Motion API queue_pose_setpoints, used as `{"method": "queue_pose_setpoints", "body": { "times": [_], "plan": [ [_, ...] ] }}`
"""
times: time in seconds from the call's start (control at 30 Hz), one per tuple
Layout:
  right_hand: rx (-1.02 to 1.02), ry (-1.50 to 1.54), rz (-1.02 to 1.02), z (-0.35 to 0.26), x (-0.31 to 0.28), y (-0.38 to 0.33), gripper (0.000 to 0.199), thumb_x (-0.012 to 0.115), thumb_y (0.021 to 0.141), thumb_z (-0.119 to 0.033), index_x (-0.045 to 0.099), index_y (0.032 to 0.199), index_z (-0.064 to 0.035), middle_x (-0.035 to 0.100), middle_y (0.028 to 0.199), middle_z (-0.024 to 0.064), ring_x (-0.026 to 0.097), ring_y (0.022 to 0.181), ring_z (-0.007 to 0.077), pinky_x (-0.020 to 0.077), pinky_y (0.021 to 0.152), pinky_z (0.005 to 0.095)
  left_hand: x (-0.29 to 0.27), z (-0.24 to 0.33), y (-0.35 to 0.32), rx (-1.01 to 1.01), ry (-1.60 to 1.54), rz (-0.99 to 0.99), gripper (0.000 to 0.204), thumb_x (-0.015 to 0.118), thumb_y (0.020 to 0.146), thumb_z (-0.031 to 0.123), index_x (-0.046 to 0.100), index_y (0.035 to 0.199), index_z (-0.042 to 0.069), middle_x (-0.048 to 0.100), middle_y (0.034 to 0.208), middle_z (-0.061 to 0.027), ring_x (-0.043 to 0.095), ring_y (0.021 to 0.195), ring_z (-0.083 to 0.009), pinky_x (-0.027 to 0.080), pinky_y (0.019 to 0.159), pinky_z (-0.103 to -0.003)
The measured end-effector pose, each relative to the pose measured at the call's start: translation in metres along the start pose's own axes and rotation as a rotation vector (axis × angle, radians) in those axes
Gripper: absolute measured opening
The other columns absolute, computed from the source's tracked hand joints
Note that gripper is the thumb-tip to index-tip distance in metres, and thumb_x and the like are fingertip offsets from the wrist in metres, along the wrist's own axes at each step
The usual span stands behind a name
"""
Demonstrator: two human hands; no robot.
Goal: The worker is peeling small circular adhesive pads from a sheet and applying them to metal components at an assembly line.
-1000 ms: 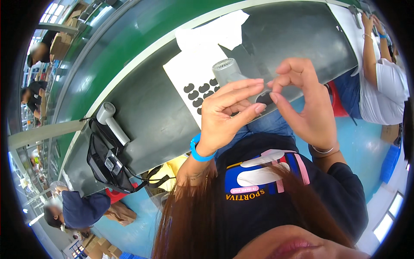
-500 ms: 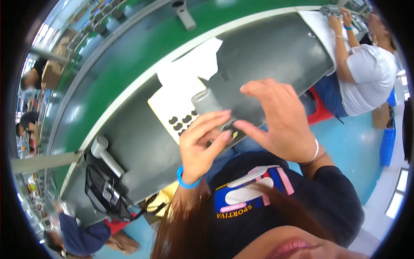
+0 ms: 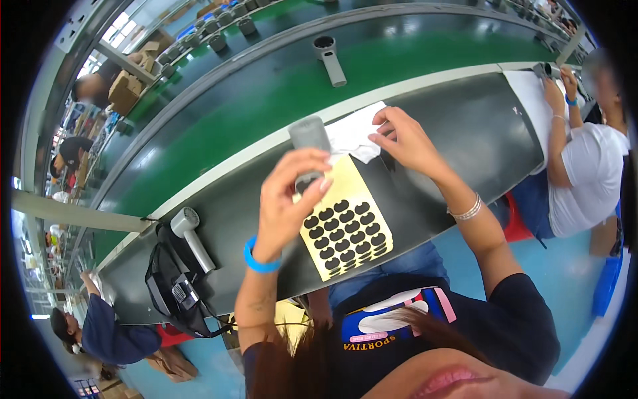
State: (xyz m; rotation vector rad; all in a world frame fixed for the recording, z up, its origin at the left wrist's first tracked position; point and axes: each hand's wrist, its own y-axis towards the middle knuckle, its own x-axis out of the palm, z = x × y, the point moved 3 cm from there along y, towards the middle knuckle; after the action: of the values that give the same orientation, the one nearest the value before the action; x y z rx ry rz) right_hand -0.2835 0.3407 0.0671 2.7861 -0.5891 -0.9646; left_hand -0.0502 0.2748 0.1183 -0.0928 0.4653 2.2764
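Observation:
My left hand [image 3: 282,206], with a blue band on its wrist, is closed around a grey hair dryer body [image 3: 310,134]. The dryer's wide round end points away from me, and my fingers hide part of the rest. Beneath it lies a yellow sheet [image 3: 355,186] bearing rows of black die-cut stickers [image 3: 343,230]. My right hand [image 3: 409,143] is over the right side of a crumpled white cloth or paper [image 3: 352,133]. Its thumb and forefinger are bent with a gap between them, and nothing shows in them.
Another grey hair dryer [image 3: 193,239] lies at the left beside a black mesh bag [image 3: 174,292]. Beyond the dark work mat, a grey dryer part [image 3: 329,61] rests on the green conveyor belt [image 3: 266,86]. A co-worker in a white shirt [image 3: 588,179] sits at the right.
My hands have separated. The left has carried the dryer body away from my torso, above the sticker sheet; the right has moved out to the white cloth or paper. The whole view has shifted.

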Motion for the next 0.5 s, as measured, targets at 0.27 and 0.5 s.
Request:
{"method": "queue_pose_setpoints", "body": {
  "times": [0.27,0.5],
  "plan": [
    [-0.041,-0.078,0.161,0.066,0.025,0.027,0.014,0.065,0.081,-0.006,0.057,0.093,-0.0031,0.054,0.092,0.0096,0.059,0.084,0.0223,0.0479,0.071,0.0316,-0.067,-0.125,0.144,0.220,0.744,0.030,0.020,0.067,0.083,0.009,0.066,0.102,0.005,0.061,0.110,-0.0079,0.060,0.077,-0.0186,0.048,0.065,-0.028],
    [-0.073,-0.034,0.179,0.070,0.023,0.026,0.012,0.063,0.082,-0.005,0.057,0.093,-0.0031,0.052,0.095,0.0094,0.058,0.084,0.0212,0.0466,0.072,0.0304,-0.095,-0.180,0.177,0.184,0.774,-0.139,0.025,0.051,0.094,0.017,0.064,0.113,0.006,0.055,0.125,-0.0128,0.053,0.111,-0.0353,0.043,0.094,-0.041]
  ]
}}
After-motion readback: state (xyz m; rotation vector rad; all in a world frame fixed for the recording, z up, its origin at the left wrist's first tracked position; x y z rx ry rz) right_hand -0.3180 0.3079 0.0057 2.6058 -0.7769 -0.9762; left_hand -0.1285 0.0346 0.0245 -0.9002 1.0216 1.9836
